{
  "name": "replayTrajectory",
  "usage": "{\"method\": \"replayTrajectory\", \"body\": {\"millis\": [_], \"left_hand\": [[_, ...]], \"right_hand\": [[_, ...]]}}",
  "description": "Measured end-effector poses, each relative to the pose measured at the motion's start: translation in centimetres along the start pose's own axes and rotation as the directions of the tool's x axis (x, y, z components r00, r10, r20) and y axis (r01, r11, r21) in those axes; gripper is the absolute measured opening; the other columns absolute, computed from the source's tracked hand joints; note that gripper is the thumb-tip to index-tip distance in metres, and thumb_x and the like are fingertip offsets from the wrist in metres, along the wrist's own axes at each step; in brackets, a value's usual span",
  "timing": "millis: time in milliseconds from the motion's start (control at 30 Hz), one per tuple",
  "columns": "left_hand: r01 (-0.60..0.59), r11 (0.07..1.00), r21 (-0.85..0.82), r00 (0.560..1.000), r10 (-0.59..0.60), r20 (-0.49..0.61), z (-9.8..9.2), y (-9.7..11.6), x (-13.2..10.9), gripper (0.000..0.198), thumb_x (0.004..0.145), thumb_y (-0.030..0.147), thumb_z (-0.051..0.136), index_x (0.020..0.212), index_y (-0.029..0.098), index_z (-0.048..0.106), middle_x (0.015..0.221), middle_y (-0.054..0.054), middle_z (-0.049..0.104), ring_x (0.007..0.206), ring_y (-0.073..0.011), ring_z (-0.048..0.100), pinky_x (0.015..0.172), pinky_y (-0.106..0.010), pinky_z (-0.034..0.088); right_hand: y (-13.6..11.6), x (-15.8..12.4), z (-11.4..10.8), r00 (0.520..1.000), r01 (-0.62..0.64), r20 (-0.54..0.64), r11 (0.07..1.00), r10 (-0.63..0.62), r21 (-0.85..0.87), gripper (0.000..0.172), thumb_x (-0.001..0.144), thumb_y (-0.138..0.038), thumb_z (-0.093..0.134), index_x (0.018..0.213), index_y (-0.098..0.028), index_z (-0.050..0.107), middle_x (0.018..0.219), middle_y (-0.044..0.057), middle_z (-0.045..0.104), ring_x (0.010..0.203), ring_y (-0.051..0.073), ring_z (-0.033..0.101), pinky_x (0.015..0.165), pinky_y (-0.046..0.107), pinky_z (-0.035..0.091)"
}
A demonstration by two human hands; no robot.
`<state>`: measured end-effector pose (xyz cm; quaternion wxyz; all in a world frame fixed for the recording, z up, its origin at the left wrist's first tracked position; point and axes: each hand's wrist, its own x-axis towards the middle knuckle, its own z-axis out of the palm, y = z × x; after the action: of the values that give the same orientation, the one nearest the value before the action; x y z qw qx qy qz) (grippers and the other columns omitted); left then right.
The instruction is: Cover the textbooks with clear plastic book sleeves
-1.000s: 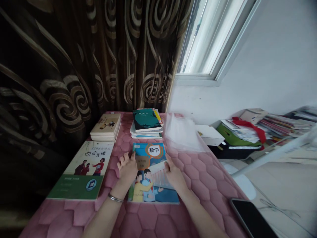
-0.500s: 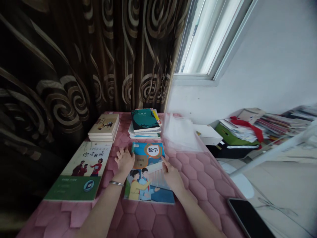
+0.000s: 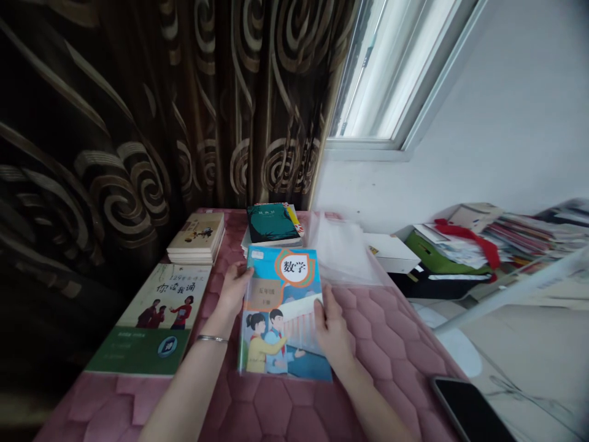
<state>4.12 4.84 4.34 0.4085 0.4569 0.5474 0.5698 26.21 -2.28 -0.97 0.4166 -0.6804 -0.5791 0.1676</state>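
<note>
A blue maths textbook (image 3: 283, 307) with two children on its cover is raised off the pink quilted table (image 3: 377, 331) and tilted toward me. My left hand (image 3: 232, 291) grips its left edge, thumb on the cover. My right hand (image 3: 332, 328) holds the right edge, fingers pressed on the cover. A bracelet sits on my left wrist.
A green-and-white reader (image 3: 159, 319) lies at the left. Two book stacks (image 3: 197, 236) (image 3: 272, 226) sit at the back by the dark curtain, clear plastic sleeves (image 3: 343, 252) beside them. A black phone (image 3: 469, 411) rests at the right front edge. Cluttered shelves stand to the right.
The maths book lay flat under both hands; now both hands have lifted its far end up and toward me, so it covers part of the rear stack.
</note>
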Motion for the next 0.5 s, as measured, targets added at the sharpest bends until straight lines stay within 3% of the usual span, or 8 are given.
{"method": "replayTrajectory", "body": {"millis": [100,200,333,500], "left_hand": [[-0.018,0.972,-0.234,0.999,0.024,0.026,-0.4,2.2,-1.4,0.042,0.066,0.041,0.073,0.097,0.018,0.057,0.088,-0.003,0.069,0.084,-0.0162,0.065,0.08,-0.029,0.049],[0.021,0.91,-0.415,0.994,0.025,0.104,-0.5,4.1,-2.6,0.045,0.06,0.037,0.079,0.096,0.018,0.059,0.078,0.001,0.066,0.078,-0.0144,0.063,0.078,-0.027,0.048],[0.067,0.878,-0.474,0.988,0.01,0.157,-0.6,5.4,-3.4,0.042,0.056,0.034,0.082,0.089,0.017,0.062,0.071,0.004,0.064,0.07,-0.0117,0.061,0.073,-0.024,0.048],[0.085,0.845,-0.529,0.984,0.012,0.178,-1.1,5.4,-3.5,0.033,0.055,0.029,0.084,0.08,0.017,0.065,0.061,0.006,0.06,0.06,-0.009,0.056,0.068,-0.022,0.047]], "right_hand": [[0.0,-0.1,-0.7,0.994,0.06,-0.091,0.995,-0.053,0.078,0.065,0.092,-0.053,0.031,0.141,-0.012,0.043,0.127,0.017,0.062,0.11,0.026,0.063,0.087,0.035,0.051],[-0.2,-0.3,-1.3,0.991,0.078,-0.121,0.992,-0.066,0.095,0.062,0.092,-0.054,0.031,0.133,-0.013,0.052,0.114,0.016,0.068,0.098,0.026,0.067,0.081,0.033,0.052],[-0.2,-0.7,-1.7,0.989,0.081,-0.127,0.995,-0.074,0.052,0.059,0.092,-0.055,0.031,0.124,-0.015,0.059,0.105,0.015,0.071,0.088,0.026,0.068,0.073,0.032,0.052],[-0.1,-1.1,-1.5,0.978,0.112,-0.177,0.993,-0.106,0.026,0.061,0.091,-0.057,0.032,0.119,-0.012,0.061,0.097,0.017,0.072,0.077,0.027,0.068,0.069,0.032,0.051]]}}
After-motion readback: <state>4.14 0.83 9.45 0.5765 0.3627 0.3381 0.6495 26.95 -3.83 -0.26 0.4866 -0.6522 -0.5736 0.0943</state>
